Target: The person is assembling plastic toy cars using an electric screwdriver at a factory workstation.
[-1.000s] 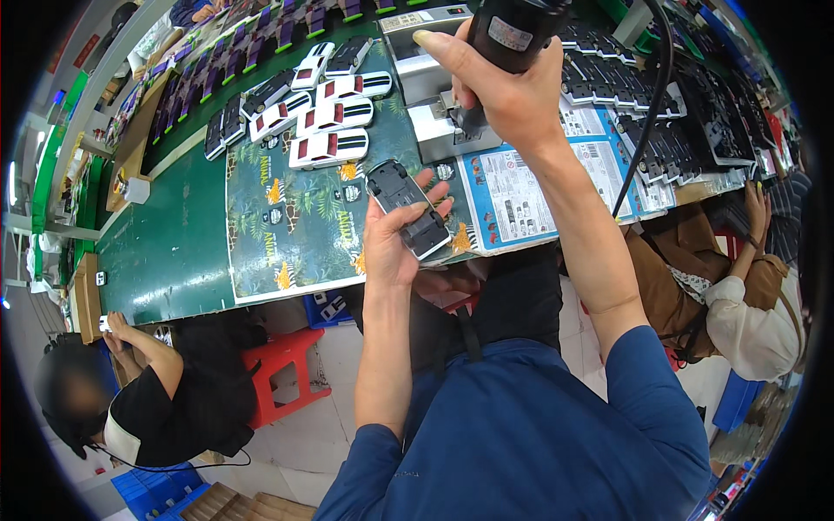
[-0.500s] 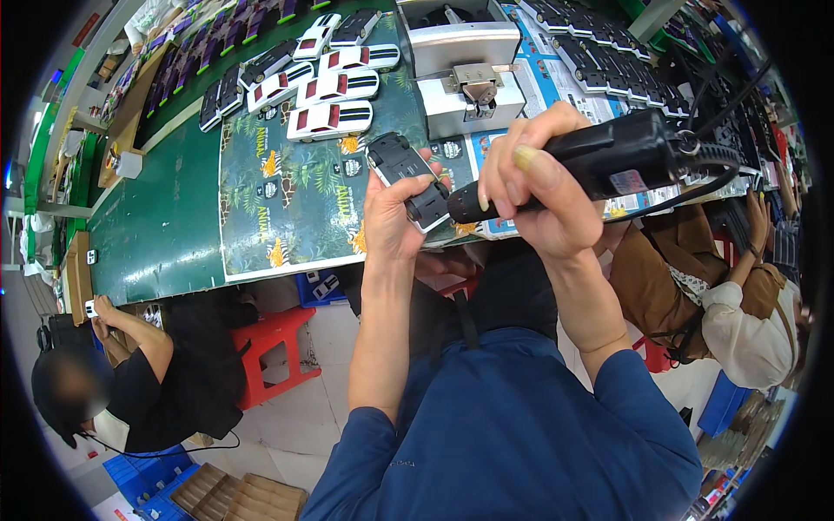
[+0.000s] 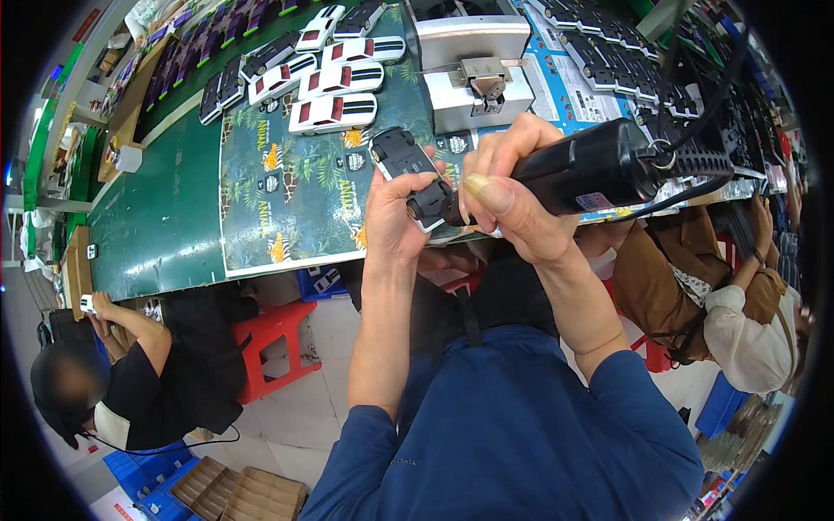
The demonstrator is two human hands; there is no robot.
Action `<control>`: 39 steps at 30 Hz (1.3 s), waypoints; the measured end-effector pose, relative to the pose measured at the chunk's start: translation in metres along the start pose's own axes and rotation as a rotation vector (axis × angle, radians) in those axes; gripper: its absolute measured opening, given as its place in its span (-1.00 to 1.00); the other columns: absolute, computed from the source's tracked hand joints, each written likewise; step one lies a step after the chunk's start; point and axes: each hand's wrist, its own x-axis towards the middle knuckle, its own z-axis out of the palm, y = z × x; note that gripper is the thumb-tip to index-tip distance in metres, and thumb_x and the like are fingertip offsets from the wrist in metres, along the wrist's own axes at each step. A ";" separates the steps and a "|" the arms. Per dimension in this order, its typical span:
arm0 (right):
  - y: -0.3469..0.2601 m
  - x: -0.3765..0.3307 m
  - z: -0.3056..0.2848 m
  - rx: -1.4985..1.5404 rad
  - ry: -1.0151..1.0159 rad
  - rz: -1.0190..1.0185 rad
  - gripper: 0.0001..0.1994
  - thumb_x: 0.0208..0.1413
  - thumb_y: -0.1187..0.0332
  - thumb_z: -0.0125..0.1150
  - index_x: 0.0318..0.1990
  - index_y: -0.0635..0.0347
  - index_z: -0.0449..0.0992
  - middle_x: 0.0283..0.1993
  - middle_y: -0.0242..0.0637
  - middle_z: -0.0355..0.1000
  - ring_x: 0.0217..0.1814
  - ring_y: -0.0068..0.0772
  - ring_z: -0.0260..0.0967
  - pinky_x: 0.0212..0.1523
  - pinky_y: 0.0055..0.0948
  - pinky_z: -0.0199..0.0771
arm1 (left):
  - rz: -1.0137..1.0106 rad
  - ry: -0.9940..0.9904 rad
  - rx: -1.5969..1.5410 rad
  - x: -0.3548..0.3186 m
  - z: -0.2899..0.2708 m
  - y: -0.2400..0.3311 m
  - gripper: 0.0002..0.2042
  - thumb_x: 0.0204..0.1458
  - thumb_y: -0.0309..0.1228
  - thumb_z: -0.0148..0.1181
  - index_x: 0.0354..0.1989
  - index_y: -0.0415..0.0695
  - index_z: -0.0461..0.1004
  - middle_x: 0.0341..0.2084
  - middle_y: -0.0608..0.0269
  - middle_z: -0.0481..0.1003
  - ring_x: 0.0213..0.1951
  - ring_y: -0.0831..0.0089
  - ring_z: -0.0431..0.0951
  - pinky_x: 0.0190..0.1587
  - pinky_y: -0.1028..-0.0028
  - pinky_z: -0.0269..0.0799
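Observation:
My left hand (image 3: 397, 213) grips a toy car (image 3: 407, 165) near the table's front edge. The car's black underside faces up, and a white body edge shows along it. In my right hand (image 3: 517, 191) is a black electric screwdriver (image 3: 591, 169), held almost level with its cable trailing off to the right. Its tip end is against the car's near end or just beside it; my fingers and the black parts hide the exact contact. Several white toy cars with black stripes (image 3: 334, 113) stand on the patterned mat ahead of my left hand.
A metal fixture (image 3: 480, 87) stands beyond my hands. Rows of upturned toy cars (image 3: 599, 61) lie at the far right. The green table (image 3: 156, 234) stretches left, where a person in black (image 3: 148, 365) sits by a red stool (image 3: 276, 347). Another person (image 3: 747, 321) sits at right.
My right hand and the screwdriver have moved left, bringing the tip end to the toy car's near end. The left hand still holds the car in nearly the same place.

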 end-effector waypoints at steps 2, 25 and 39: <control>0.000 -0.001 -0.002 -0.005 0.019 0.006 -0.75 0.13 0.46 0.29 -0.37 0.20 0.25 -0.59 -0.30 0.26 -0.68 -0.56 0.17 -0.55 -0.48 0.34 | 0.009 0.011 0.014 -0.001 0.003 0.001 -0.46 -0.15 -0.77 0.08 0.09 -0.18 0.26 -0.06 -0.01 0.48 -0.14 0.20 0.57 -0.15 0.18 0.60; -0.041 -0.016 -0.047 0.052 0.068 -0.080 -0.66 0.17 0.24 0.17 -0.04 0.30 0.33 -0.57 -0.40 0.23 -0.63 -0.54 0.19 -0.50 -0.46 0.30 | 1.023 -0.402 1.916 0.003 0.008 0.064 -0.20 -0.41 0.08 0.54 0.00 -0.17 0.44 -0.34 0.19 0.48 -0.30 0.26 0.52 -0.27 0.29 0.45; -0.075 -0.056 -0.075 -0.108 0.146 0.214 -0.75 -0.10 0.50 0.34 -0.29 0.32 0.39 -0.57 -0.28 0.34 -0.56 -0.49 0.34 -0.45 -0.47 0.43 | 1.409 -0.355 1.929 -0.029 -0.018 0.102 -0.66 -0.13 -0.48 0.40 -0.13 -0.25 0.53 -0.24 0.04 0.57 -0.20 0.06 0.56 -0.10 0.21 0.45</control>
